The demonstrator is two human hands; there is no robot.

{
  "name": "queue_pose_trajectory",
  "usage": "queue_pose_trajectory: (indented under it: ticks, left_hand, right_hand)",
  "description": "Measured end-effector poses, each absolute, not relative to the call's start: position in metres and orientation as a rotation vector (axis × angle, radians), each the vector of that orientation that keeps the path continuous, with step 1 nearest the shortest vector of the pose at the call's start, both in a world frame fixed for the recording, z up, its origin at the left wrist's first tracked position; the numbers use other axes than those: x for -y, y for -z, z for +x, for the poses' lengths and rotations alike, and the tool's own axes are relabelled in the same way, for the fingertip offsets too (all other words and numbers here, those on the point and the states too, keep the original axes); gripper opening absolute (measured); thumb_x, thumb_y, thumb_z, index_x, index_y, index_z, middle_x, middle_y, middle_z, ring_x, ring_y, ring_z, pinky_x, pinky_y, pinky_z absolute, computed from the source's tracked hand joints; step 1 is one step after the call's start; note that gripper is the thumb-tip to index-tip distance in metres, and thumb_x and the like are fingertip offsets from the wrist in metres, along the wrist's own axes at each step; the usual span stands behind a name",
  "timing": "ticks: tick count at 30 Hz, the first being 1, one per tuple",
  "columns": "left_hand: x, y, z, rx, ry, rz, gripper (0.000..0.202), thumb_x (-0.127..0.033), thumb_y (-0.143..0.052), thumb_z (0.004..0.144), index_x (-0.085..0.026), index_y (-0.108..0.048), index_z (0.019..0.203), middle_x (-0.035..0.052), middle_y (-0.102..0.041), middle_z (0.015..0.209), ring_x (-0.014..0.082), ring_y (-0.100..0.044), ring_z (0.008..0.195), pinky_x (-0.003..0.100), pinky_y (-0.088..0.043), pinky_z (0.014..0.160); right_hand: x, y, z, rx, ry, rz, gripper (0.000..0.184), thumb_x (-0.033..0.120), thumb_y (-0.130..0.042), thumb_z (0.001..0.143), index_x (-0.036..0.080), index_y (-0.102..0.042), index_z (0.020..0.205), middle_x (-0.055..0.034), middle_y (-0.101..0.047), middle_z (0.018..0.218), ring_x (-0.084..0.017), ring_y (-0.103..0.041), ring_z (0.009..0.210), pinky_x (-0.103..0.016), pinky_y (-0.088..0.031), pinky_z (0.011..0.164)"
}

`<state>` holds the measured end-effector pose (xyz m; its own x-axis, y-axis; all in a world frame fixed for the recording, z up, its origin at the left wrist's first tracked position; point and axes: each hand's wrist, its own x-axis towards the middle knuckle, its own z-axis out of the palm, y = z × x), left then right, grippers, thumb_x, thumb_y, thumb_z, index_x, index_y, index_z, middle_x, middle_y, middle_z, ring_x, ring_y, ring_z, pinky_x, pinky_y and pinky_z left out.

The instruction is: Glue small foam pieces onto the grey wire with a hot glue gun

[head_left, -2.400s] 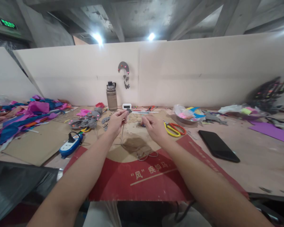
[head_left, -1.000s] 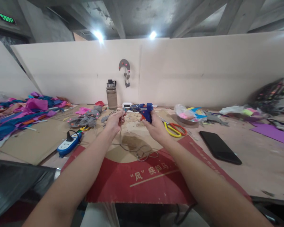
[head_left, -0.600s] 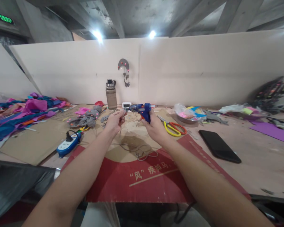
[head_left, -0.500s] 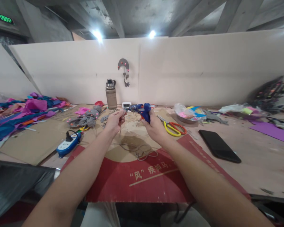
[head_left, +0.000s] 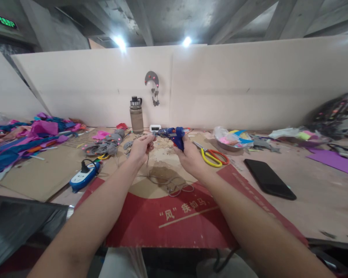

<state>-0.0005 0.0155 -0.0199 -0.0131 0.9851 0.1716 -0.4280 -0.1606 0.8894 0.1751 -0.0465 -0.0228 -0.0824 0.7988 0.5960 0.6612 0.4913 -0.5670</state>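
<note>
My right hand (head_left: 188, 152) is wrapped round a blue glue gun (head_left: 179, 138), its nozzle pointing left. My left hand (head_left: 141, 150) is closed in a pinch close to the nozzle, on a small grey piece (head_left: 154, 134) whose shape is too small to make out. A thin cord (head_left: 178, 185) hangs from the left hand and lies in loops on the red and tan cardboard (head_left: 174, 231) under both hands. To the right of the glue gun lie scissors (head_left: 211, 158) with one yellow and one orange handle.
Left are a blue-white power strip (head_left: 84, 177), grey felt pieces (head_left: 104, 146) and a heap of coloured cloth (head_left: 43, 131). A water bottle (head_left: 137, 116) stands at the back. On the right are a phone (head_left: 268, 178) and a bowl (head_left: 233, 146) of scraps. A moon ornament (head_left: 152, 78) hangs on the partition.
Hardly anything differs. Both hands hold nearly the same place, with the glue gun's nozzle still close to the left fingertips.
</note>
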Motion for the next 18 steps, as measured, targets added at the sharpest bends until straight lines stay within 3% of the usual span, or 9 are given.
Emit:
queue_pose_trajectory:
  ticks: [18]
  left_hand:
    - [-0.0174,0.0197,-0.0037,-0.786,-1.463,0.980,0.017,-0.019,-0.072,0.056,-0.010,-0.058,0.063,0.0012,-0.057,0.060,0.0020,-0.041,0.043,0.015,-0.028,0.038]
  right_hand:
    - [0.0422,0.0252,0.1771,1.728,-0.243,-1.154,0.039,0.026,-0.048,0.080,0.018,-0.046,0.117,-0.0128,-0.060,0.109,-0.025,-0.057,0.095,-0.039,-0.045,0.082]
